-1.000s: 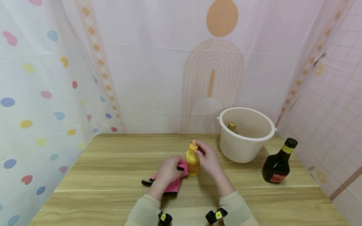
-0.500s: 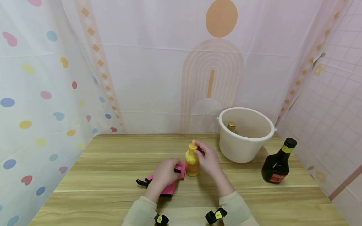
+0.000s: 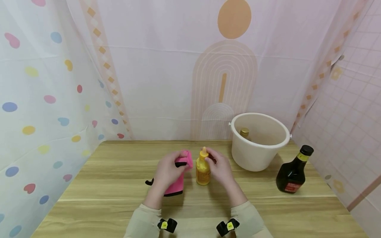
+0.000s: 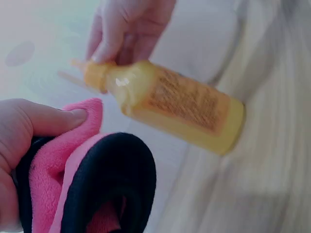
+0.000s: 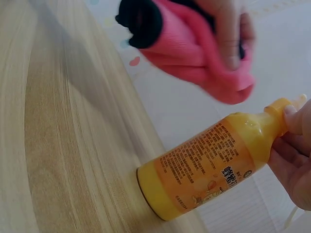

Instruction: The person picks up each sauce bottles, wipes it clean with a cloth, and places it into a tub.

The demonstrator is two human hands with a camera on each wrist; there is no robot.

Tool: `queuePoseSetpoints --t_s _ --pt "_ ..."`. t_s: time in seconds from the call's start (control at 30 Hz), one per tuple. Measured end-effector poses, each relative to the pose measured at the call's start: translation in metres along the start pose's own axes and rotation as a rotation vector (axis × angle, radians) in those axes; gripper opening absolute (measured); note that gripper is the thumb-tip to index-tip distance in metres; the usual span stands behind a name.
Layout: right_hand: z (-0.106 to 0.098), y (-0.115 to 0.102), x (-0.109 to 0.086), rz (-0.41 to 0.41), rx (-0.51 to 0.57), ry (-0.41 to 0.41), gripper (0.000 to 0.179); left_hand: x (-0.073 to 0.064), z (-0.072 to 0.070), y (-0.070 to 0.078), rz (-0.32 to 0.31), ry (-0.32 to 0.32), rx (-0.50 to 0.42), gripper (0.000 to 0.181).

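My left hand [image 3: 167,170] pinches a folded pink cloth with black edging [image 3: 176,185], held just left of a yellow squeeze bottle [image 3: 203,174]. In the left wrist view the thumb presses on a fold of the plush pink cloth [image 4: 73,141], and a black-edged layer curls over in front. Upright on the wooden table, the bottle has a pointed orange-yellow nozzle and an orange printed label. My right hand [image 3: 221,168] grips it at the neck, just below the cap, from the right side. Its label [image 5: 204,167] faces the right wrist camera.
A cream bucket [image 3: 250,158] stands at the back right, with a gold-capped bottle [image 3: 244,133] inside. Farther right is a dark bottle with a black cap and red label [image 3: 291,175]. Patterned curtains hang behind the wooden table [image 3: 113,185] and at both sides.
My left hand has moved left and up with the pink cloth, which now shows a gap from the yellow bottle. My right hand and the bottle have stayed in place.
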State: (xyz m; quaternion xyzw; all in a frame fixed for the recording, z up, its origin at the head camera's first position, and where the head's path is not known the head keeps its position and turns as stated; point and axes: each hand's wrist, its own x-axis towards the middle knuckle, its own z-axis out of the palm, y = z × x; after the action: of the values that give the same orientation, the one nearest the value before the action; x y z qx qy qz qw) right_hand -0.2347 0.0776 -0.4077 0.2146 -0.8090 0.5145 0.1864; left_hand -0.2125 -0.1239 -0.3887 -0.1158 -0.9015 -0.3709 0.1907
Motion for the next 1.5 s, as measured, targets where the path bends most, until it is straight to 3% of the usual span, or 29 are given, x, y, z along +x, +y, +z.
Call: queuePoseSetpoints --t_s 0.17,0.27,0.4,0.63,0.8,1.2,1.5 --pt "-0.001 -0.001 0.000 0.002 0.010 -0.004 0.035 0.005 0.002 0.012 0.136 0.115 -0.074 0.036" --pt "0.000 -0.001 0.001 0.000 0.010 -0.006 0.036 0.006 0.007 0.015 0.196 0.146 -0.118 0.035" --pt "0.000 0.000 0.001 -0.001 0.009 -0.003 0.036 0.006 0.016 0.014 0.227 0.154 -0.139 0.034" --pt "0.000 0.000 0.000 -0.002 0.019 -0.003 0.037 0.005 0.028 0.012 0.227 0.123 -0.109 0.031" --pt "0.001 0.001 -0.001 -0.003 0.025 -0.004 0.037 0.002 0.032 0.011 0.177 0.098 -0.098 0.030" --pt "0.000 0.002 -0.001 0.003 0.009 -0.003 0.036 0.000 0.032 0.009 0.116 0.033 -0.081 0.028" --pt "0.000 0.000 -0.001 0.008 0.003 -0.007 0.036 -0.002 0.031 0.008 0.072 0.024 -0.092 0.030"
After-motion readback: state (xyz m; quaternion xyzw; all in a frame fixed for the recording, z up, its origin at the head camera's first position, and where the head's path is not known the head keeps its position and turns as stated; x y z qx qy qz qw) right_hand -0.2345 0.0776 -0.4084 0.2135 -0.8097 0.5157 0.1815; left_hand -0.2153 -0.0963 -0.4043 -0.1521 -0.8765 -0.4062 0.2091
